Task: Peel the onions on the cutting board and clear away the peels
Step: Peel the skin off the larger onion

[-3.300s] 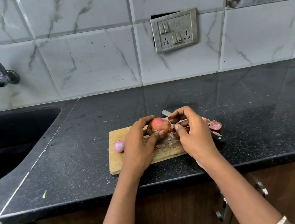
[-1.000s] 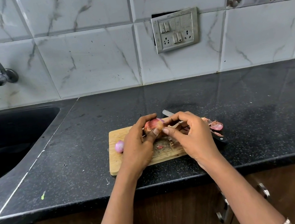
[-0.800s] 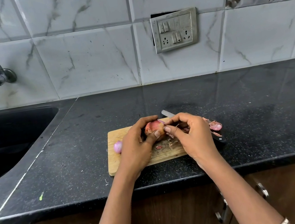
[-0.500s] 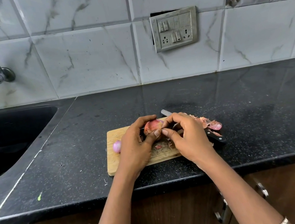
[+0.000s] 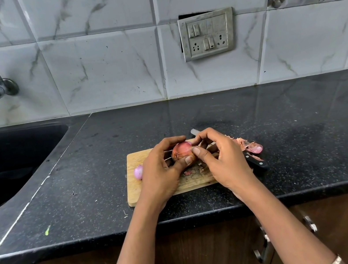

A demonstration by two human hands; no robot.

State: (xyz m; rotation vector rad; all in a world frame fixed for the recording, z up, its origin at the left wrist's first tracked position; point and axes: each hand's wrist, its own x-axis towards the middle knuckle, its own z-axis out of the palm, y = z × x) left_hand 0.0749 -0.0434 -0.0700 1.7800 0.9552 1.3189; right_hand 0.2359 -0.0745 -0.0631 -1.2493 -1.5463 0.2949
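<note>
— Where's the onion (image 5: 182, 150)?
— Above the cutting board (image 5: 132, 162). The left grip (image 5: 162, 175) is curled round it and the right grip (image 5: 222, 160) pinches its skin.
— Advice?
— Steady it, peel slowly and drop the peels onto the board.

Soft even light, sharp, faint glare on countertop (image 5: 222, 109), fisheye bend @ edges.

The cutting board (image 5: 135, 159) is laid on the surface (image 5: 295, 129) near the front edge, with one onion (image 5: 182, 150) held over its middle, a smaller onion (image 5: 138, 172) set at its left, knife (image 5: 256, 163) and peels (image 5: 251, 146) lying just right, and the sink (image 5: 7, 166) sunk in well left.
</note>
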